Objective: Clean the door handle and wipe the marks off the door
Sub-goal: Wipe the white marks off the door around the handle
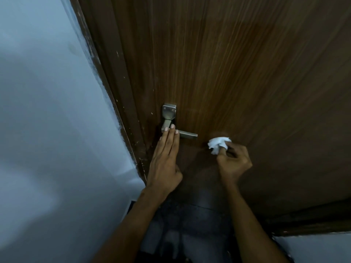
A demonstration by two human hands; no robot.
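Note:
A brown wood-grain door (pixel 237 73) fills the view. Its silver lever handle (pixel 187 135) juts to the right from a metal plate (pixel 169 111) near the door's left edge. My left hand (pixel 165 158) lies flat with fingers straight, fingertips resting on the inner end of the lever. My right hand (pixel 233 160) pinches a crumpled white tissue (pixel 217 144) and presses it to the door just right of the lever's tip. Small pale specks dot the door left of the plate.
The dark door frame (pixel 114 88) with chipped paint runs down the left side, next to a pale blue wall (pixel 47 130). A dark floor and my legs (pixel 190 224) show below. More frame and wall sit at the lower right (pixel 313 224).

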